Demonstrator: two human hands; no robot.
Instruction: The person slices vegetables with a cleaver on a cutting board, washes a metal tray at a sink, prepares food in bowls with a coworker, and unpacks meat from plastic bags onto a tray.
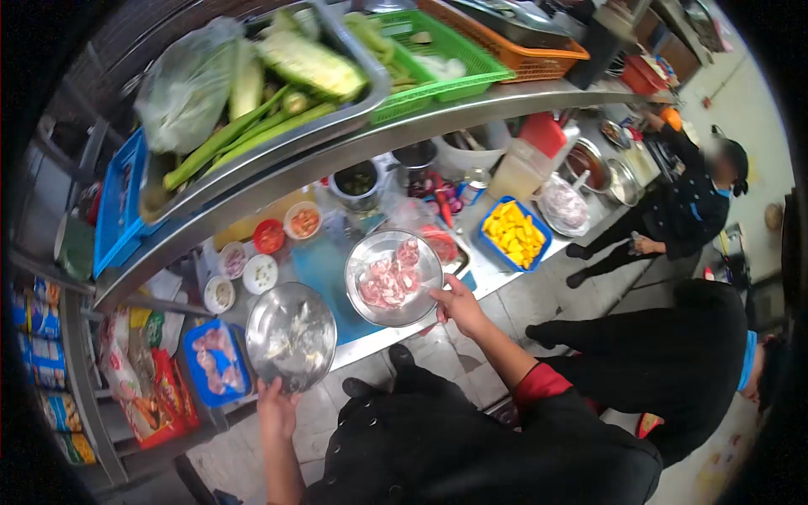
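A round metal bowl [394,310] with pieces of raw meat [389,282] is held at its right rim by my right hand [459,305], thumb over the edge. To its left, my left hand [278,408] grips the lower rim of a second metal bowl [286,316], which has pale floury residue inside. The two bowls are close together at the counter's front edge. Behind the meat bowl lies a blue cutting board [324,273]. A blue basket of raw meat [202,370] is left of the second bowl.
Small bowls of chopped food [303,220] stand behind. A blue basket of yellow pieces [513,234] is at the right. Overhead, a metal shelf [278,172] carries vegetables and baskets. One person [690,198] stands at the far right; another [665,370] is bent nearer my right side.
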